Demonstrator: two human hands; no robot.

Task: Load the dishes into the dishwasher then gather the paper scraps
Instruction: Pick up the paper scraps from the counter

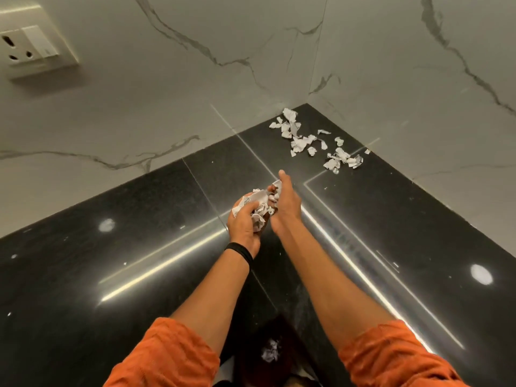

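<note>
A bunch of crumpled white paper scraps [261, 206] sits between both hands above the black countertop [111, 275]. My left hand [243, 224] cups the bunch from below with fingers curled round it. My right hand [286, 202] presses against the bunch from the right, its fingers reaching forward. More torn paper scraps [310, 139] lie scattered in the far corner of the counter, beyond my hands. No dishes or dishwasher are in view.
Marble-patterned walls [195, 79] meet at the corner behind the loose scraps. A wall socket [30, 46] sits at the upper left. Below the counter edge, between my arms, a dark bin [282, 356] holds a crumpled paper ball [270, 354].
</note>
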